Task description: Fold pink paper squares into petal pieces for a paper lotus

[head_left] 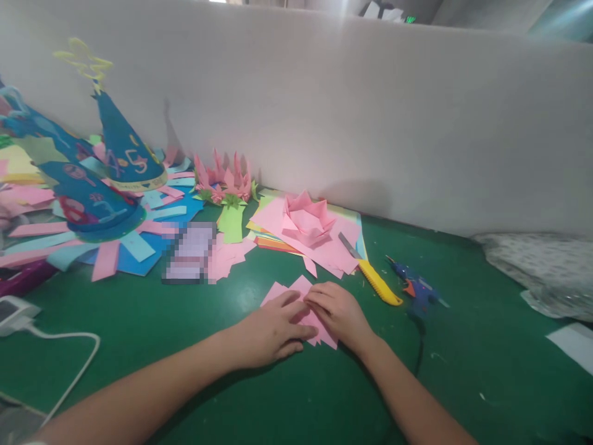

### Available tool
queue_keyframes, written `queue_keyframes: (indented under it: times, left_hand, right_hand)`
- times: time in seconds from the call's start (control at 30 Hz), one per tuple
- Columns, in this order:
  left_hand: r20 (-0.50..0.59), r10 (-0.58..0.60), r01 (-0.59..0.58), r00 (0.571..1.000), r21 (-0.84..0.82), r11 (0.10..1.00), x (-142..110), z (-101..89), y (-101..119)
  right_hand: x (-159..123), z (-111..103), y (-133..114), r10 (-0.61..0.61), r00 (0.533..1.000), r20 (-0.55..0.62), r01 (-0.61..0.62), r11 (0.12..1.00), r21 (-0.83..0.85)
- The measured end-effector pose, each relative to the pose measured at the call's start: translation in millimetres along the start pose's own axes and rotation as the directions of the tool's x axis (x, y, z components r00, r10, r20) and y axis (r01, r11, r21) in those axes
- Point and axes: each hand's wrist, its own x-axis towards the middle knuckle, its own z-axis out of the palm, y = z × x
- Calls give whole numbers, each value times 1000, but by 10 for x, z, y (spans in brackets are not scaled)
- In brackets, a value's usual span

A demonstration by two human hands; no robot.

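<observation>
Pink paper pieces point(324, 330), with folded or cut edges, lie on the green table between my hands. My left hand point(273, 327) rests on them from the left, fingers apart and pressing flat. From the right, my right hand point(340, 315) has its fingers together, pinching the paper near its top edge. The fingers hide part of the paper. Just behind stands a folded pink paper flower point(306, 219) on a stack of coloured sheets. A yellow utility knife point(377, 281) lies to the right of the stack, its blade over the pink sheet.
A blue glue gun point(419, 290) with a dark cord lies right of the knife. At the left are blue cone hats point(123, 145) with paper strips, a pink paper crown point(227, 179), a blurred phone point(191, 252) and a white cable point(88, 337). A pale partition point(417, 123) rises behind.
</observation>
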Motion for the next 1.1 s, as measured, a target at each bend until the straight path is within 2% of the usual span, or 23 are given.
queue_keyframes:
  times: [0.57,0.7,0.87,1.1]
  left_hand:
    - [24,41,-41,999,-1,999,-5,-29,-28]
    - [13,32,-32,999,-15,999,-9,-25,-36]
    - [49,16,-16,999,7,1000,-11,-43,-37]
    - [11,32,-32,999,21,999,1,-69,-47]
  right_hand:
    - [-6,15,41,-41,998,-39,42,999,27]
    - [-2,10,36,-37,999,-36,38,999,31]
    - [-9,9,45,-22,1000,-22,23,999,35]
    - [-8,-19,57,-47,999,2,47,999,3]
